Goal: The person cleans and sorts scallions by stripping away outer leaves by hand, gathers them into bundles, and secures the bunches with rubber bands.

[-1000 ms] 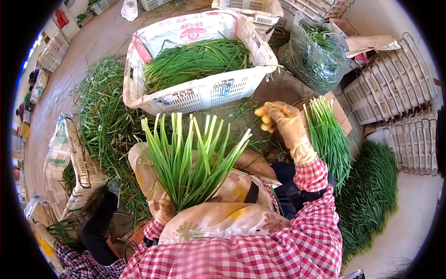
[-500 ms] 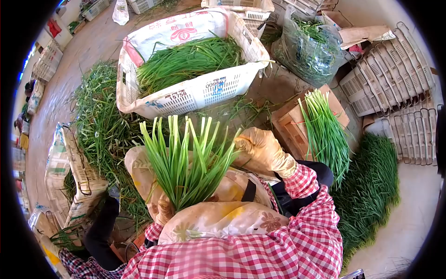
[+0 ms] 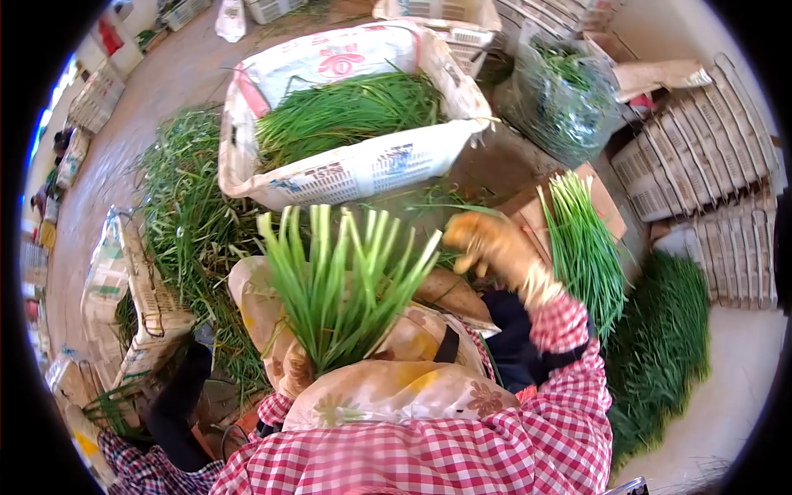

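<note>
My left hand (image 3: 295, 373), in a tan glove, is closed around the lower part of a bunch of garlic chives (image 3: 342, 305) above my lap. The pale cut ends fan out upward and away from me. My right hand (image 3: 493, 243), in a tan rubber glove, is off to the right of the fanned ends with nothing visible in it. Its fingers are bent, apart and a little blurred. Close beyond that hand, a neat bundle of chives (image 3: 584, 247) lies on a wooden block with cardboard (image 3: 609, 202). A stained floral apron (image 3: 396, 396) covers my lap.
A white crate (image 3: 355, 177) of chives stands ahead. Loose leaves (image 3: 194, 198) heap up at left, beside another crate (image 3: 153, 305). At right are a large chive pile (image 3: 660, 355), stacked crates (image 3: 685, 140) and a clear bag of greens (image 3: 565, 99). Another person's checked sleeve (image 3: 140, 466) shows lower left.
My right hand has moved slightly right, away from the bunch's tips, and its fingers have loosened. The left hand still grips the bunch. The whole view has shifted a little.
</note>
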### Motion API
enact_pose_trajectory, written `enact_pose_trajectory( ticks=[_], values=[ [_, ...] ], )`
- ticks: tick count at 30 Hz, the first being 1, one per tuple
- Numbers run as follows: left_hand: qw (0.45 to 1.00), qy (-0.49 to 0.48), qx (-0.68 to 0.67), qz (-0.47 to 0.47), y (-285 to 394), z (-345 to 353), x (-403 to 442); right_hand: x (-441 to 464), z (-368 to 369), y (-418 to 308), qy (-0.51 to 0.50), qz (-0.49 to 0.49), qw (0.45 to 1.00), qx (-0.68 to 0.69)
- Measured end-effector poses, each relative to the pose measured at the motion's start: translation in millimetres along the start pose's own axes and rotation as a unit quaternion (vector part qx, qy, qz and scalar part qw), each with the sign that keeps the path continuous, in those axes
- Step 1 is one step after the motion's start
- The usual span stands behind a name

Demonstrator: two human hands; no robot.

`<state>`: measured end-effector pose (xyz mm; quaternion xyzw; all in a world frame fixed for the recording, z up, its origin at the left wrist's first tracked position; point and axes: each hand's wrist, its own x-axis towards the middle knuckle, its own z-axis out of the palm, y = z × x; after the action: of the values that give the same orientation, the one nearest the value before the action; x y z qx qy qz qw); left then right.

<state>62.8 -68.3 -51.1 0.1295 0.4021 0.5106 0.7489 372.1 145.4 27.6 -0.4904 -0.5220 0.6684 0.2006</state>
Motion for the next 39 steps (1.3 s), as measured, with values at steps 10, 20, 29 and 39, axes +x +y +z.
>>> enact_pose_trajectory(
  ticks=[10, 20, 29, 39],
  values=[
    [0.998, -0.019, 0.033, -0.042, -0.1, 8.0, -4.2, -23.5, 52.0, 4.1, -0.138, 0.023, 0.99, 0.028],
    [0.993, -0.042, 0.068, -0.082, 3.0, 13.0, -2.6, 11.8, -2.5, -14.8, -0.009, -0.251, 0.902, -0.352],
    [0.973, -0.022, 0.223, -0.05, 26.0, 43.3, 1.1, 27.6, 40.6, -56.5, 0.102, -0.451, 0.641, -0.613],
    [0.97, -0.049, 0.219, -0.097, 29.4, 41.3, -5.7, 33.7, 84.1, -10.4, -0.15, -0.228, 0.788, -0.551]
  ],
)
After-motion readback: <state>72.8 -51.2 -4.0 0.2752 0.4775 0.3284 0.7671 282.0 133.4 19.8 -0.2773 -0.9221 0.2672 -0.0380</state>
